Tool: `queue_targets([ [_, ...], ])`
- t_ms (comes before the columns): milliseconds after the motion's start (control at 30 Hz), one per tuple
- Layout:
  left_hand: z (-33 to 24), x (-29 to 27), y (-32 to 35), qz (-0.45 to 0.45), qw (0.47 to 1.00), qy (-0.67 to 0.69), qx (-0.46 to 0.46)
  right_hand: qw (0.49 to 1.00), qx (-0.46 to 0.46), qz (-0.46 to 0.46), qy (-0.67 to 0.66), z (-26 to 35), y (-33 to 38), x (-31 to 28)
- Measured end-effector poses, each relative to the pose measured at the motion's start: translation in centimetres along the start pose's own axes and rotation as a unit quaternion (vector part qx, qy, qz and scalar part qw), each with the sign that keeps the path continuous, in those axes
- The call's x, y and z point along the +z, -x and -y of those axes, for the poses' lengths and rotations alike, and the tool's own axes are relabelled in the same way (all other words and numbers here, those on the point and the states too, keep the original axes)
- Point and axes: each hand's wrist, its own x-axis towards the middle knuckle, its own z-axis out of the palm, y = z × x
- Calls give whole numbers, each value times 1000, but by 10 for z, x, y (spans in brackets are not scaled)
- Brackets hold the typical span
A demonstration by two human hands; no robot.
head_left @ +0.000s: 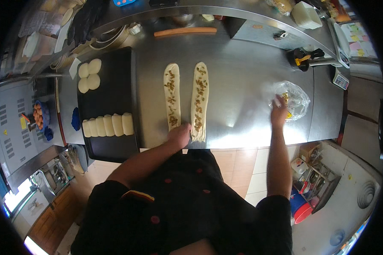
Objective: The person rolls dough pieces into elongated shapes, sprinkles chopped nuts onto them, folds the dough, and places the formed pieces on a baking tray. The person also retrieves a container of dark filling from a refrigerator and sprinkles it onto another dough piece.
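Two long flat strips of dough lie side by side on the steel worktop [242,85], both dotted with raisins: a left strip [172,95] and a right strip [200,100]. My left hand [179,135] rests on the near end of the left strip, fingers curled over the dough. My right hand [279,111] reaches out to the right into a clear plastic bag [294,100] that holds raisins; its fingertips are inside the bag's mouth.
A black tray [115,72] at the left carries a row of several rolled dough pieces [107,126] and some round pieces [89,75]. A wooden rolling pin [185,31] lies at the back. A black cup of tools [301,58] and a scale [340,78] stand right.
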Motion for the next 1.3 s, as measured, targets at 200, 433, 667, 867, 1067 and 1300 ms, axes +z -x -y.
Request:
queue_targets([
  [200,-12,-4,2,13,999,-15,-48,970,-51,203,-127,141,146,66],
  [433,22,-56,-26,-173,973,127,-83,878,-53,436,-192,204,215,96],
  [667,53,-87,-58,-211,974,75,15,907,-43,398,-128,246,124,132],
  [867,32,-154,-65,-105,985,92,-97,930,-155,315,-106,271,32,189],
  [1067,75,-164,-145,-283,940,185,50,916,-221,314,-112,305,5,251],
  [1300,85,-178,-166,-209,967,147,25,941,-91,299,-127,319,-9,258],
])
